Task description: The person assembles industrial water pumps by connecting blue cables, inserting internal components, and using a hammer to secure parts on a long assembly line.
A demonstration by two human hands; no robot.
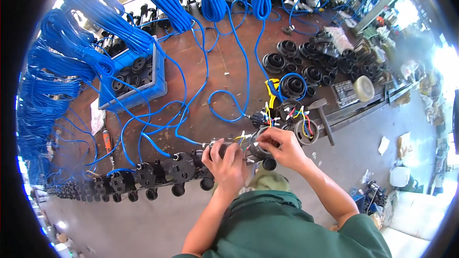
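At the table's near edge, my left hand (224,165) curls its fingers over a dark round cap (221,149) whose blue cable runs away to the left. My right hand (283,147) has thumb and fingers pinched together above a grey round housing (258,149); what lies between the fingertips is too small to name. Thin yellow wires with white connectors (243,136) show between the hands. To the right of my right hand stands another round housing (306,131) with red, yellow and blue wires sticking out. Just beyond it is a black ribbed part (259,119).
A hammer (323,118) and yellow-handled pliers (272,93) lie beyond my right hand. Several black caps (181,168) line the near edge leftward. A blue crate (160,88) holds black discs. Coiled blue cables (210,0) hang over the far side. An orange-handled screwdriver (107,142) lies left.
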